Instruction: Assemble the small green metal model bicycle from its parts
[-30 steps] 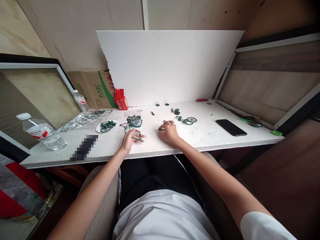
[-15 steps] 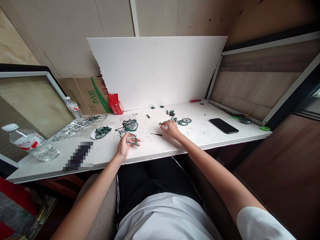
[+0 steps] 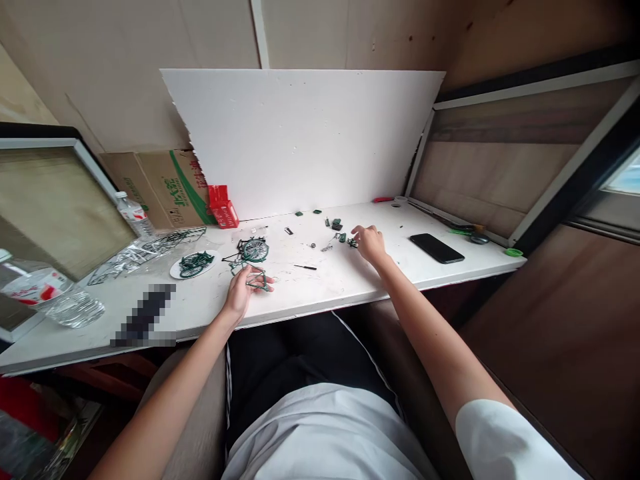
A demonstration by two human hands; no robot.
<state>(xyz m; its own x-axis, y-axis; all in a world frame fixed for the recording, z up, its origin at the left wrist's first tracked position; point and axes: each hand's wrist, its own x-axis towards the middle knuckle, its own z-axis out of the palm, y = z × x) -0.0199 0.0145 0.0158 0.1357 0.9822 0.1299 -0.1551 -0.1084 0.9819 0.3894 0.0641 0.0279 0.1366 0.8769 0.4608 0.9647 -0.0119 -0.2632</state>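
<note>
Green model bicycle frame [image 3: 258, 281]: I am holding it in my left hand [image 3: 239, 293], fingers loosely curling, over the white surface [image 3: 325, 290].
Right hand [image 3: 371, 245]: half-curling at a dark part [image 3: 352, 243]; I cannot tell whether it is gripping.
Thin black tool [image 3: 306, 267]: lying between.

Holding a green frame [image 3: 257, 287] in the left hand [image 3: 240, 291], with the right hand [image 3: 370, 244] at a green part [image 3: 353, 243], between a thin tool [image 3: 306, 267] and a phone [image 3: 437, 248].

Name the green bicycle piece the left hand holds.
The thin, open green frame in the left hand; the green spoked wheel lies beyond, the green cluster on the white plate.
</note>
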